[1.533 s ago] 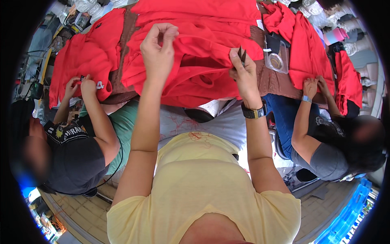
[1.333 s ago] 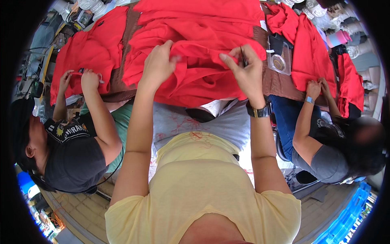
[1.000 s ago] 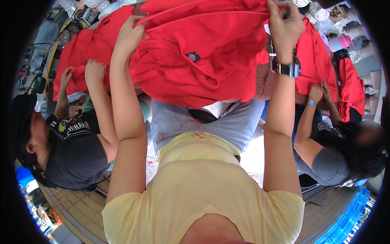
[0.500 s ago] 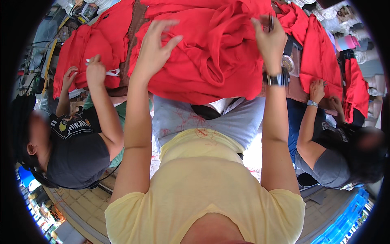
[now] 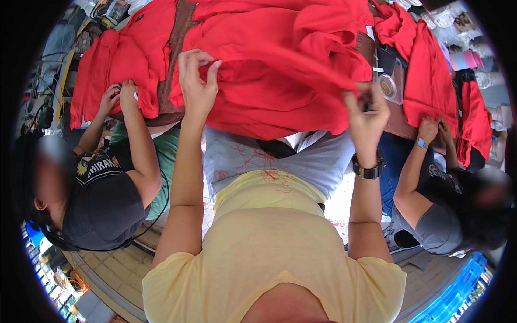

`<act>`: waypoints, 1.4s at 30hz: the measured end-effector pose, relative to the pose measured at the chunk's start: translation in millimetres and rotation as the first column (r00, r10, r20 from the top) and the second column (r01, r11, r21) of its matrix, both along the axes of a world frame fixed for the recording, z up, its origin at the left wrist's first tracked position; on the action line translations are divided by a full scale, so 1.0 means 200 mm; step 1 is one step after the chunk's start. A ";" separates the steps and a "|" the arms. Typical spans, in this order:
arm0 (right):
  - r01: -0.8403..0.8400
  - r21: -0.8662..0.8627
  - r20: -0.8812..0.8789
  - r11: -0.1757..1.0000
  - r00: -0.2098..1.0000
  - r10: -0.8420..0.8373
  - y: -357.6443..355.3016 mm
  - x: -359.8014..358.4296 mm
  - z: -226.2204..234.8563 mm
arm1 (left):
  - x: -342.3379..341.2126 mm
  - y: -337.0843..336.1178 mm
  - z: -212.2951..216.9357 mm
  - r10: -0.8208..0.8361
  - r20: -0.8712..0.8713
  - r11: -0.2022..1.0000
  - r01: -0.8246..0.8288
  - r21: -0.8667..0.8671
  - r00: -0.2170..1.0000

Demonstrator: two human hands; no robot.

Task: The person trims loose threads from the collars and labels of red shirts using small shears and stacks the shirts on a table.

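- The raised edge of a red garment (image 5: 264, 81) is pinched between thumb and fingers by the left hand (image 5: 199, 81).
- The edge's other end is pinched by the right hand (image 5: 366, 105), where a small dark object, too blurred to name, is also held.
- Between and beyond both hands, the garment is spread in folds over the worktop (image 5: 174, 59).
- Just beyond the right hand, a clear plastic box (image 5: 399, 86) is seen.

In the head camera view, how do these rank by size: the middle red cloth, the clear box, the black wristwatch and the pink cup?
Red cloth
Clear box
Wristwatch and pink cup: too alike to rank
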State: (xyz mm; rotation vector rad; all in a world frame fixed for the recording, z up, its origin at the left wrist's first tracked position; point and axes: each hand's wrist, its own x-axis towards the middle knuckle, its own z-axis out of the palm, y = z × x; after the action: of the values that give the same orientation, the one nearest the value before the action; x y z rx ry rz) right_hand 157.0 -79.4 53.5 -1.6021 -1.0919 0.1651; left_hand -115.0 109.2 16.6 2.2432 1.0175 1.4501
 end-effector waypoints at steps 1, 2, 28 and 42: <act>0.066 -0.011 -0.115 0.998 0.991 -0.067 0.00 0.06 -0.03 | 0.00 -0.01 0.00 0.047 0.023 0.999 -0.047 0.001 0.999; 0.124 -0.094 -0.144 0.988 0.980 -0.137 0.00 0.07 0.02 | -0.02 0.00 -0.01 0.080 0.024 0.997 -0.080 -0.015 0.997; -0.321 0.085 -0.478 0.943 0.817 0.322 0.48 -0.09 0.12 | 0.17 0.07 0.29 -0.427 0.229 0.742 0.484 -0.464 0.874; 0.052 -0.071 -0.131 0.996 0.990 -0.061 0.19 0.02 -0.08 | -0.13 0.46 0.38 0.175 0.285 0.968 -0.113 -0.223 0.943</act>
State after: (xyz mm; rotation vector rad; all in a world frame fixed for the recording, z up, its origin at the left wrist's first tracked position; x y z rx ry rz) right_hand 161.4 -41.5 38.3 -1.6558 -0.9461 0.2700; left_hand -140.7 201.4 92.1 1.7687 1.1861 1.6065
